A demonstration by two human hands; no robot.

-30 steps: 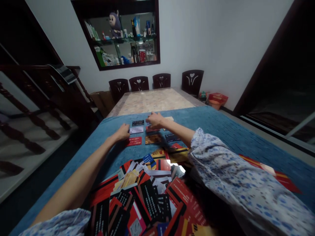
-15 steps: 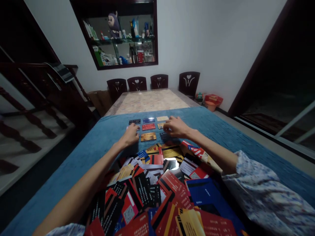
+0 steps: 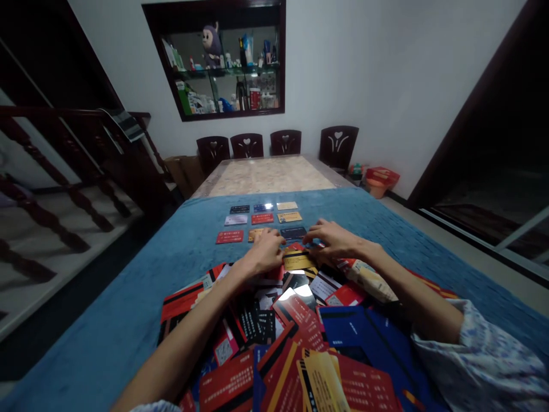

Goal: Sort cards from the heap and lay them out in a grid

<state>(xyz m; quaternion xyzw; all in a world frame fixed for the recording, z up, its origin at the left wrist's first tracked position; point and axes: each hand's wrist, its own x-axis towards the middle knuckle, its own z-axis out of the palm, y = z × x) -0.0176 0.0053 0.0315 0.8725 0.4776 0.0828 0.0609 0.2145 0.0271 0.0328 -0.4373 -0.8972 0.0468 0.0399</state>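
Both my hands rest at the far edge of a big loose pile of cards [image 3: 291,337] on a blue cloth [image 3: 128,309]. My left hand [image 3: 266,256] lies knuckles up with bent fingers, beside an orange card [image 3: 256,233]. My right hand [image 3: 333,240] pinches towards the left, its fingertips on a red card [image 3: 295,248] above a gold card [image 3: 298,262]. Beyond the hands, single cards lie in neat rows: black [image 3: 239,209], blue [image 3: 262,207], beige [image 3: 286,205], white [image 3: 235,220], red [image 3: 262,218], gold [image 3: 289,217], red [image 3: 229,236], dark blue [image 3: 293,232].
The blue cloth covers the near part of a long table; its bare marble top [image 3: 266,174] runs on to several dark chairs [image 3: 285,141]. A stair railing [image 3: 64,171] stands at the left, a wall cabinet [image 3: 223,63] is behind, and a red box [image 3: 380,177] sits on the floor at the right.
Both hands have drawn back from the card rows to the far edge of the pile. The rows they were covering now show.
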